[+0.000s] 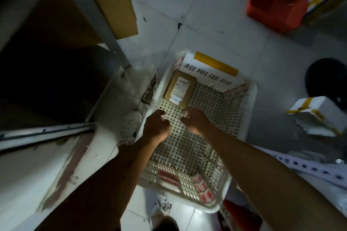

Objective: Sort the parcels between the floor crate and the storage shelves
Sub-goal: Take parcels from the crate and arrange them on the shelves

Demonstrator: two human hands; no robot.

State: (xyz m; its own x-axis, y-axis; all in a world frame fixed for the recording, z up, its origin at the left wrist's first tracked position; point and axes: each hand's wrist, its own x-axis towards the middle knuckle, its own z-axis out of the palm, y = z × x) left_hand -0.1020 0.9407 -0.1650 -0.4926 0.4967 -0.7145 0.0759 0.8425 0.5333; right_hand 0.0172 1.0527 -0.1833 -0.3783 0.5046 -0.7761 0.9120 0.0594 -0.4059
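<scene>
A white perforated floor crate (249, 114) stands on the tiled floor below me. In its far left corner lies a small brown cardboard parcel (179, 90) with white labels. Both my hands reach down into the crate just short of the parcel. My left hand (156, 127) has its fingers curled and I see nothing in it. My right hand (194, 121) is also curled, close to the parcel's near edge, and holds nothing I can see. A white sign (208, 73) with black characters and a yellow strip leans on the crate's far wall.
Metal storage shelves (105, 30) with a brown carton (110, 0) rise at the left. A red bin (276, 5) stands at the far right, a white taped parcel (319, 116) lies on the floor right of the crate, and a perforated metal rail (308, 169) sits near right.
</scene>
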